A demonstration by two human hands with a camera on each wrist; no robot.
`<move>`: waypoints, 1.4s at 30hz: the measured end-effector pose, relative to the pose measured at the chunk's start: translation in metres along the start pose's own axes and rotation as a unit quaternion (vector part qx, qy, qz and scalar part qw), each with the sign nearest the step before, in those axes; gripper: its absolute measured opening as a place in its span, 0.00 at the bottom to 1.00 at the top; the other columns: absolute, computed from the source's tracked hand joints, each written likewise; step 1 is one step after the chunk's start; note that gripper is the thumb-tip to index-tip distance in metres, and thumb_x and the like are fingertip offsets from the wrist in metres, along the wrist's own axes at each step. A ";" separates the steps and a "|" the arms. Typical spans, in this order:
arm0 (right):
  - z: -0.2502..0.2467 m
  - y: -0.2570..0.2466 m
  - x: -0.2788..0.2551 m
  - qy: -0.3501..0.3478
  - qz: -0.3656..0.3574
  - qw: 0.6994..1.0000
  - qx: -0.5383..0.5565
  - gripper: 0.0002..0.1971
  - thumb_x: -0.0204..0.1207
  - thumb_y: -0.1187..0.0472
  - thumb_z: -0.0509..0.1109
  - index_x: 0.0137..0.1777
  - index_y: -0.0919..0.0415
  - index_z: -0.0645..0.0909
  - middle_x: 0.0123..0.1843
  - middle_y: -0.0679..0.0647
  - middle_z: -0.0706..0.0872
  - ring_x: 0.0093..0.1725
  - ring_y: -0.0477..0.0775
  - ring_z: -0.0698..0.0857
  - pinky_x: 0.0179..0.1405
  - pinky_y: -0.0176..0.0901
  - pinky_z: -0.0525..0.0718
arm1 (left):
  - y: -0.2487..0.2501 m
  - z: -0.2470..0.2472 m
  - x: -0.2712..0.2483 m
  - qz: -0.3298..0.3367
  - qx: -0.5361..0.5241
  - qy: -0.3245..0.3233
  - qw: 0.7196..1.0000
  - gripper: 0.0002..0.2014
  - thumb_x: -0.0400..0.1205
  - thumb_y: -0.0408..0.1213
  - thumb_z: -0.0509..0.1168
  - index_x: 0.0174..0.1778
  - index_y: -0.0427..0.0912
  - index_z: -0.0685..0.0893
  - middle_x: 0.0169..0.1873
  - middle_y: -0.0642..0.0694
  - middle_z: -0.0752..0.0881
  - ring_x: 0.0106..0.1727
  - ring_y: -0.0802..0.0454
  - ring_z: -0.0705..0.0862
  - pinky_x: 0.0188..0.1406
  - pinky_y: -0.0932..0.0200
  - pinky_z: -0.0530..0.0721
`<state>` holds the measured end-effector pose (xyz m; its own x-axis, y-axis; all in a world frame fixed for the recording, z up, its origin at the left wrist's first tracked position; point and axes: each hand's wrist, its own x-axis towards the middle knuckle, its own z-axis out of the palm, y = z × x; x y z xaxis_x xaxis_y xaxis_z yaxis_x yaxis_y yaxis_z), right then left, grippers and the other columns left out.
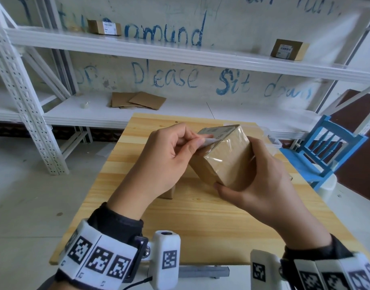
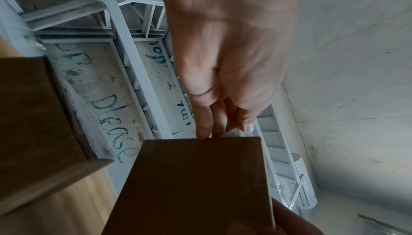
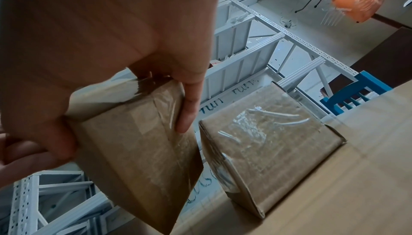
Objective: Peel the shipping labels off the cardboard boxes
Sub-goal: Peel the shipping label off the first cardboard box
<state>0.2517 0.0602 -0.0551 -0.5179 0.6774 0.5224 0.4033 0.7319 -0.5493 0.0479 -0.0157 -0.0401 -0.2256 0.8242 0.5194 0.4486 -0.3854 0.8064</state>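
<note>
My right hand (image 1: 253,174) grips a taped cardboard box (image 1: 228,162) and holds it tilted above the wooden table (image 1: 200,227), thumb on its near corner, fingers behind the far side. A white shipping label (image 1: 216,131) sits on the box's upper face. My left hand (image 1: 197,140) pinches the label's lifted near corner. In the left wrist view the fingertips (image 2: 205,133) meet the top edge of the held box (image 2: 196,186). A second box (image 3: 267,142), also wrapped in clear tape, stands on the table beside the held box (image 3: 138,142); in the head view my left hand mostly hides it.
White metal shelving runs behind the table, with a labelled box (image 1: 104,27) at upper left, another (image 1: 289,49) at upper right, and flat cardboard sheets (image 1: 138,100) on the lower shelf. A blue chair (image 1: 330,151) stands at the table's right.
</note>
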 end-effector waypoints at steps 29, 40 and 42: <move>0.006 0.003 -0.004 -0.022 -0.012 0.999 0.039 0.39 0.56 0.50 0.89 0.66 0.48 0.76 0.53 0.30 0.81 0.54 0.40 0.83 0.44 0.28 0.77 | -0.002 -0.009 -0.004 -0.063 -0.068 0.003 0.996 0.05 0.84 0.37 0.71 0.47 0.44 0.92 0.47 0.50 0.95 0.50 0.43 0.92 0.55 0.32 0.89; 0.001 0.004 -0.006 -0.005 -0.020 0.999 0.024 0.40 0.54 0.44 0.85 0.68 0.44 0.73 0.50 0.38 0.82 0.48 0.43 0.82 0.40 0.27 0.76 | -0.007 -0.003 -0.003 -0.067 -0.075 0.019 0.995 0.10 0.82 0.44 0.72 0.52 0.45 0.95 0.49 0.45 0.94 0.54 0.44 0.91 0.60 0.36 0.88; 0.000 0.004 -0.007 -0.008 -0.021 0.999 0.026 0.40 0.54 0.44 0.85 0.67 0.43 0.73 0.52 0.36 0.81 0.48 0.42 0.82 0.39 0.26 0.76 | -0.008 -0.003 -0.002 -0.065 -0.080 0.016 0.995 0.10 0.81 0.45 0.72 0.46 0.44 0.95 0.47 0.38 0.93 0.52 0.34 0.89 0.58 0.31 0.87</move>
<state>0.2567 0.0590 -0.0610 -0.5451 0.6453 0.5352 0.3413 0.7539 -0.5614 0.0421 -0.0155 -0.0467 -0.3008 0.8589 0.4145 0.2702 -0.3400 0.9008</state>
